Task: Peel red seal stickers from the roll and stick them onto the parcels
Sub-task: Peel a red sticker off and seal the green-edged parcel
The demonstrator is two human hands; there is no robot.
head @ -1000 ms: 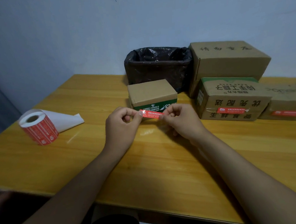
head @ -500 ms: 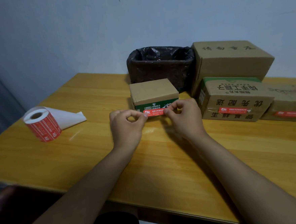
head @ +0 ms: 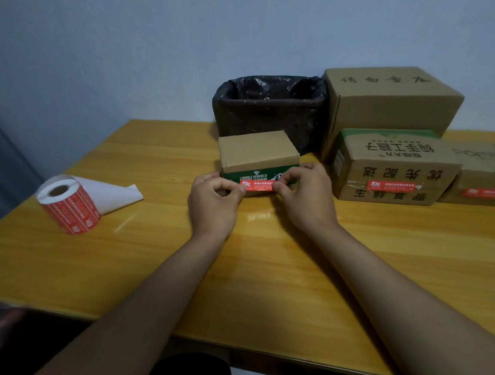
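Both hands pinch one red seal sticker (head: 257,185) by its ends, left hand (head: 213,200) and right hand (head: 304,193) keeping it taut and level against the front of the small parcel (head: 257,151), likely so it lands flat. The roll (head: 68,204) stands aside on the counter (head: 157,252), while two parcels at right already bear seals

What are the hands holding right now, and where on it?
A red seal sticker, pinched at its two ends: left hand on the left end, right hand on the right, against the small box.
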